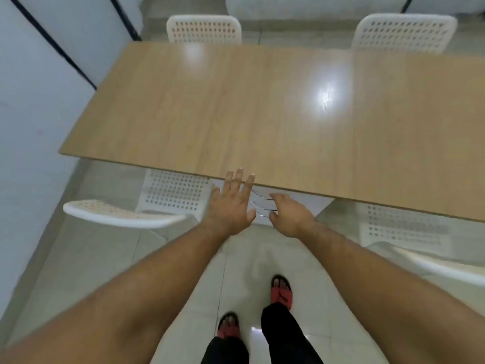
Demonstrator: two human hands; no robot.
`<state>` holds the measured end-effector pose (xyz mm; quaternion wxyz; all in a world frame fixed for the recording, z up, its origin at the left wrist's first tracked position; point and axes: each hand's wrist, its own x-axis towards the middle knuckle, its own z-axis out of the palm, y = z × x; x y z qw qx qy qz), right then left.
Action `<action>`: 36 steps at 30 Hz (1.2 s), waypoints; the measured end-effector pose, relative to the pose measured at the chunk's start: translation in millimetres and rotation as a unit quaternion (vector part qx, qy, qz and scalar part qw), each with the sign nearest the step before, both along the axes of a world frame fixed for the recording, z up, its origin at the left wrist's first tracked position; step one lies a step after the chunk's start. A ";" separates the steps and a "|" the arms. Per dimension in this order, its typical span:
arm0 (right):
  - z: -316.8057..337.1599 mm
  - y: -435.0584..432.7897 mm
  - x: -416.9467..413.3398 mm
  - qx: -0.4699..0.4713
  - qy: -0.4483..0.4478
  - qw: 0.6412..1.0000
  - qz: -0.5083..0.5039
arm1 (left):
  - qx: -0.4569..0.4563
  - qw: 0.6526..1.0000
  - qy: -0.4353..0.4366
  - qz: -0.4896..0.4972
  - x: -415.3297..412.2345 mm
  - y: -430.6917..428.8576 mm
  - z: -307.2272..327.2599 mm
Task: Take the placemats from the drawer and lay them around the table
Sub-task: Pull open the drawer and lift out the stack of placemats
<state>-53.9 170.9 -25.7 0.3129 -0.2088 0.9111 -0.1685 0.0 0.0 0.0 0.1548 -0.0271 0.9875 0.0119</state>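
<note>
Both your hands meet at the drawer [309,203] under the table [262,114], at its near edge.
Your left hand [229,208] spreads its fingers [238,177] across that edge. Your right hand [291,216] curls onto the placemats [259,206] inside, grip unclear. The left chair [173,193] and right chair [401,227] flank you closely.

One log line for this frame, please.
stage: reaching into drawer | left hand: open, at table edge | right hand: in drawer, grip unclear
</note>
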 end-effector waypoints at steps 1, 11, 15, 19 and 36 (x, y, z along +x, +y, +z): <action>-11.2 -4.7 -8.1 0.014 -0.009 1.000 0.005 | -0.006 1.000 -0.010 0.003 -8.5 -0.9 -8.0; -81.9 -21.8 -13.3 0.104 -0.018 0.994 0.002 | -0.013 1.000 -0.024 0.014 -21.2 -19.9 -76.3; -80.0 -29.0 -4.9 0.121 -0.007 0.992 -0.024 | -0.004 1.000 -0.015 0.004 -19.6 -22.7 -80.6; -73.4 -28.9 16.3 0.123 -0.010 0.992 -0.020 | 0.025 1.000 -0.011 0.001 -15.7 -27.4 -80.1; -31.8 -31.9 127.2 0.047 0.126 0.985 -0.107 | 0.085 0.990 -0.114 -0.015 90.2 -37.5 -89.4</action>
